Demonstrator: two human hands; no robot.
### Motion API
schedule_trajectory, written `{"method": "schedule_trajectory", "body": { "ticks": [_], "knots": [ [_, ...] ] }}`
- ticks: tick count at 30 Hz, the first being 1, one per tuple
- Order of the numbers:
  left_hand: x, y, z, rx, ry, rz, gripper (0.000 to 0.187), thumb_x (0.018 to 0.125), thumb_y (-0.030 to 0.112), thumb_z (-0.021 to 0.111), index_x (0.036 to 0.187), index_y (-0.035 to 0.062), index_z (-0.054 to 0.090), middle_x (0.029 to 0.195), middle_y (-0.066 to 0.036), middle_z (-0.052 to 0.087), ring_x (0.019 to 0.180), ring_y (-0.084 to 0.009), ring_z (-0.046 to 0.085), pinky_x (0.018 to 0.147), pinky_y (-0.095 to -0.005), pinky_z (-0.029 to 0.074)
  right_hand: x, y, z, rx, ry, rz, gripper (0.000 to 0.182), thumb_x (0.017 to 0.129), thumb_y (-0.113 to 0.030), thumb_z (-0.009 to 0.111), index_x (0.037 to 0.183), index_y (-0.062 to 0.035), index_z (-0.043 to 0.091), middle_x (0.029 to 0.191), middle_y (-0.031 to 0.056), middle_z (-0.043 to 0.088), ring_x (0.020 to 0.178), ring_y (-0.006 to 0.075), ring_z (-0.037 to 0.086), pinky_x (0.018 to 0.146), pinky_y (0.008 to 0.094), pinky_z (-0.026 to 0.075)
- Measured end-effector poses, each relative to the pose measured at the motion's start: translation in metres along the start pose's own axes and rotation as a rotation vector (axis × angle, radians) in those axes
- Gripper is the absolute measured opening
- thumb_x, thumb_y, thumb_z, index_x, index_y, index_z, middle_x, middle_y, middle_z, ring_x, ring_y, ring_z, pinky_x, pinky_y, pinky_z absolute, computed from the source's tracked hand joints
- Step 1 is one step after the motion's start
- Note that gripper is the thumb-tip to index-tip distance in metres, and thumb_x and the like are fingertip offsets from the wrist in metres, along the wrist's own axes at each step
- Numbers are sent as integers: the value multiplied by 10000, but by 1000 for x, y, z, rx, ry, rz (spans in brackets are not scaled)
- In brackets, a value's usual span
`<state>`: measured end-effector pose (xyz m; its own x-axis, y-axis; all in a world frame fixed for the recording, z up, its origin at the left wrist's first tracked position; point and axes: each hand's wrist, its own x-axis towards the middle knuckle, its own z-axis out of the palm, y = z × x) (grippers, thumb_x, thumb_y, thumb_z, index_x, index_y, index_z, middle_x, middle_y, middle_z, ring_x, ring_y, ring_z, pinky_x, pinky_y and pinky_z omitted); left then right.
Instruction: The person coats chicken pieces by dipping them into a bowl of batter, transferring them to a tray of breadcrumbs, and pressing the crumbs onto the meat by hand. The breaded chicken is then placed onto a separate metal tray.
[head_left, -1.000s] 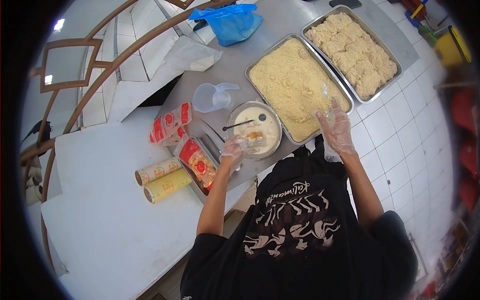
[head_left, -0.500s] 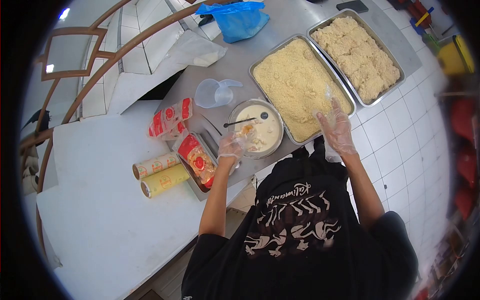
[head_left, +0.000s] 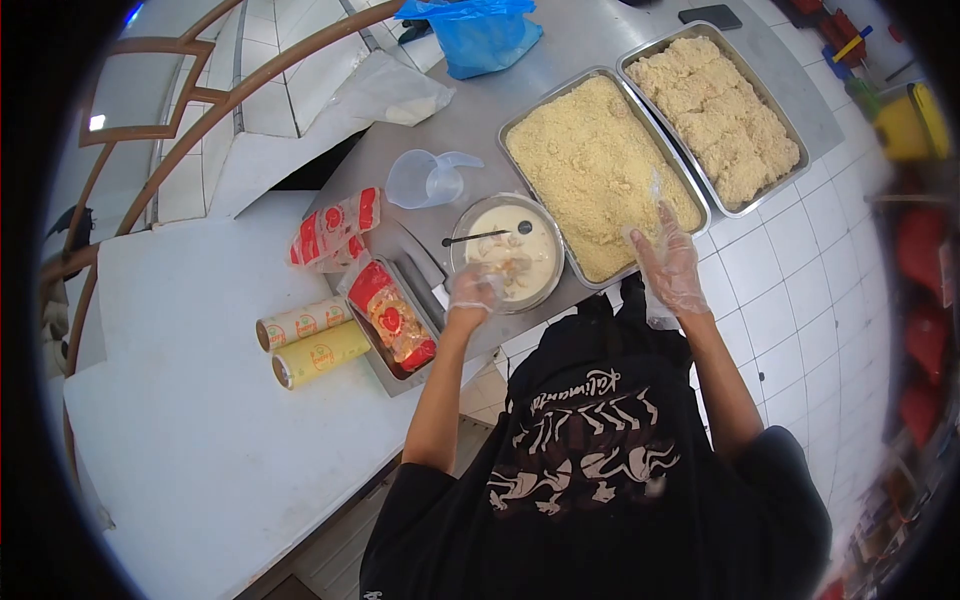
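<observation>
While the person's arms reach out over the grey counter (head_left: 480, 115), lots of stuff sits w/ them, so going left to right: two rolls (head_left: 305, 338) lie side by side on the white table (head_left: 200, 440), one pale and one yellow. Just right of them a small metal tray (head_left: 392, 368) holds a red and clear food packet (head_left: 392, 318), and another red and white packet (head_left: 333, 228) lies a bit further back, near the tray's far end. Next comes a clear plastic jug (head_left: 425, 180), on the counter behind the round bowl (head_left: 508, 252). That bowl has pale creamy batter in it, w/ a dark spoon (head_left: 485, 236) lying across the top. The left hand (head_left: 473, 293), in a thin clear glove, is at the near rim of the bowl; its fingers are curled in around a small wet, batter-covered piece, but it's too tiny to tell what it is. Right of the bowl is a big metal tray of crumbs (head_left: 590, 160), touching the bowl's side or v. close. The right hand (head_left: 668, 262), also gloved, hovers at that tray's near right corner w/ fingers spread and holding nothing. Furthest right is a second tray (head_left: 722, 105) full of lumpy, crumb-coated pieces. At the back sits a blue plastic bag (head_left: 480, 35).
</observation>
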<state>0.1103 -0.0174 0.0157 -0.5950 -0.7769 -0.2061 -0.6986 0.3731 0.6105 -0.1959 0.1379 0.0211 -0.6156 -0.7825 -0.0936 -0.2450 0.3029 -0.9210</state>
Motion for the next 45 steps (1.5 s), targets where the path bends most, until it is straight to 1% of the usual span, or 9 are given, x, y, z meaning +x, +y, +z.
{"method": "schedule_trajectory", "body": {
  "ticks": [6, 8, 14, 25, 30, 32, 37, 41, 45],
  "knots": [
    [-3, -15, -29, -381, 50, -489, 306, 900, 143, 635, 1168, -3, 620, 995, -111, 717, 872, -184, 669, 771, -305, 524, 0, 1, 2, -10, 7, -22, 768, 893, -303, 691, 1402, 174, 369, 1351, 366, 508, 1321, 375, 494, 1102, 375, 367],
    [-1, -12, -43, 13, -73, -300, 278, 921, 164, 623, 1143, -4, 633, 966, -109, 720, 861, -179, 663, 763, -304, 517, 0, -1, 1, -6, 10, -31, 769, 893, -306, 690, 1403, 173, 370, 1352, 364, 509, 1323, 378, 492, 1102, 376, 367],
    [-17, 37, -84, 61, 98, -315, 240, 932, 216, 624, 1056, 16, 669, 928, -108, 713, 828, -197, 650, 750, -317, 498, 3, 2, 3, -17, -53, 21, 773, 896, -318, 685, 1412, 161, 368, 1389, 356, 479, 1344, 386, 468, 1112, 378, 357],
    [-44, 82, -141, -344, 236, -317, 189, 916, 186, 666, 1011, 23, 682, 886, -74, 693, 789, -161, 623, 741, -289, 484, 7, -11, 6, 8, -102, 59, 745, 904, -319, 684, 1417, 134, 389, 1392, 334, 489, 1345, 366, 471, 1120, 375, 353],
    [-29, 22, -85, -250, 356, -163, 198, 874, 169, 719, 999, 18, 692, 879, -75, 705, 795, -135, 627, 739, -275, 497, 10, 1, 15, -43, -76, -17, 731, 907, -309, 679, 1412, 135, 393, 1402, 339, 475, 1354, 373, 459, 1126, 375, 351],
    [-4, 25, -59, -184, 81, -254, 201, 861, 185, 723, 974, 21, 699, 865, -105, 712, 770, -179, 651, 717, -310, 513, 13, 1, 13, -68, -84, -23, 728, 908, -305, 676, 1411, 138, 392, 1405, 341, 469, 1356, 378, 455, 1128, 375, 351],
    [10, -1, -14, -192, 93, -169, 194, 862, 192, 712, 954, 21, 703, 864, -130, 716, 751, -221, 661, 698, -340, 520, 16, 5, 2, -107, -96, -33, 738, 888, -295, 689, 1403, 145, 396, 1399, 346, 472, 1348, 399, 457, 1126, 381, 356],
    [30, 42, -29, -156, 115, 119, 199, 864, 195, 706, 939, 11, 695, 848, -152, 702, 738, -264, 655, 676, -352, 510, 21, 21, -4, -101, -94, -26, 760, 864, -302, 711, 1411, 126, 402, 1408, 329, 474, 1351, 393, 455, 1133, 390, 348],
    [73, 80, -46, -227, 78, 59, 210, 868, 231, 690, 905, 24, 690, 805, -175, 678, 714, -322, 643, 657, -392, 505, 35, 30, -3, -77, -106, -13, 767, 861, -308, 718, 1433, 90, 399, 1431, 302, 468, 1366, 371, 444, 1137, 379, 341]
  ]
}}
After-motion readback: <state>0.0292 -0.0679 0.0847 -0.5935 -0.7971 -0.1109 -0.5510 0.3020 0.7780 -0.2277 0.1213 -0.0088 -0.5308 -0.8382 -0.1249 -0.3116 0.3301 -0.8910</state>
